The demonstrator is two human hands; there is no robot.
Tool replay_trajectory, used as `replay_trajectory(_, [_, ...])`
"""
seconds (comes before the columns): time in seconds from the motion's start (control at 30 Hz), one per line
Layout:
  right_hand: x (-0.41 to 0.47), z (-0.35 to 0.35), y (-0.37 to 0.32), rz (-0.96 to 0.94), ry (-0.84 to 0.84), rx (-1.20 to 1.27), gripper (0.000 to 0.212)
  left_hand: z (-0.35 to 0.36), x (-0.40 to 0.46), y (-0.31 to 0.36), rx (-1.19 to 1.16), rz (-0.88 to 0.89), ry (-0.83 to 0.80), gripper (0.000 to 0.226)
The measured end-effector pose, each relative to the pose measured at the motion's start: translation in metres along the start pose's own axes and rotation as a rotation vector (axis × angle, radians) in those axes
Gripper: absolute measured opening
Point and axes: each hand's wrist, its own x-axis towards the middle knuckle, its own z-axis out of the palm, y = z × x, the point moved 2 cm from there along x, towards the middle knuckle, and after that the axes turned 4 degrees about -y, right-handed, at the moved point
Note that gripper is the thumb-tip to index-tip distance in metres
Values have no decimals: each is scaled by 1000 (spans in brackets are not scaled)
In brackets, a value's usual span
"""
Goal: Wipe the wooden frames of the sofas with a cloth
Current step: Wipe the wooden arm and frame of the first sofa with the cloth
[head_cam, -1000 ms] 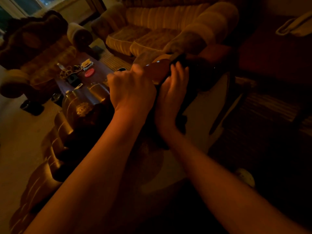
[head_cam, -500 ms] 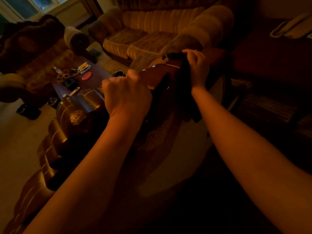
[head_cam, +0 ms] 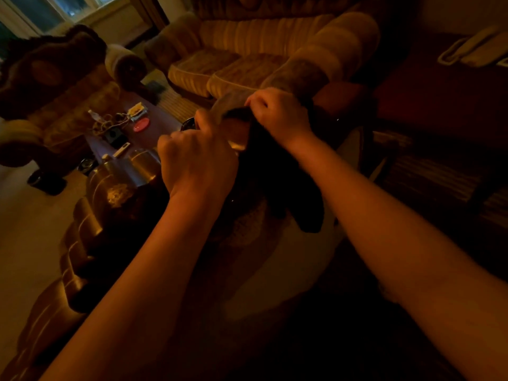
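The right hand (head_cam: 277, 114) pinches the dark cloth (head_cam: 277, 171) over the wooden frame (head_cam: 236, 132). At eight o'clock from it, the left hand (head_cam: 196, 160) curls into a fist, its contents hidden. Best keep the cloth taut, following the curve.

Right hand (head_cam: 277, 114) ahead of left hand (head_cam: 196, 163) on the frame (head_cam: 236, 132); table (head_cam: 162, 125) left; sofa (head_cam: 247, 64) behind.

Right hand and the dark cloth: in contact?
Touching. The head view shows the right hand with fingers curled round the top edge of the dark cloth, pinching it against the wooden frame; the cloth hangs down below the wrist.
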Motion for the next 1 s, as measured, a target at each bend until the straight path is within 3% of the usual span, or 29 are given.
replay_trajectory(0.07, [20,-6,6,110,-182,-10,38,3,1,1,23,1,4,42])
replay_trajectory(0.13, [22,-6,-2,132,-262,-24,38,4,2,3,17,-9,-37,42])
replay_trajectory(0.23, [-9,7,-36,-81,-298,-116,31,2,4,1,-69,-53,-134,33])
replay_trajectory(0.33, [-24,6,-55,-242,-321,-198,25,5,5,0,-147,-53,-101,32])
replay_trajectory(0.47, [10,4,-38,-106,-512,-224,36,2,4,1,-139,-59,21,35])
replay_trajectory(0.57, [38,10,-27,-1,-672,-246,47,6,5,1,-110,-64,21,22])
replay_trajectory(0.7, [58,8,-6,65,-752,-224,46,7,8,4,-129,-123,-121,14])
replay_trajectory(0.8, [70,4,15,132,-778,-182,46,7,19,5,-156,-212,-198,21])
replay_trajectory(0.9, [82,2,21,56,-889,-222,46,3,40,22,-326,-303,-262,34])
replay_trajectory(1.0, [98,-4,50,21,-933,-160,43,4,70,52,-435,-285,-316,38])
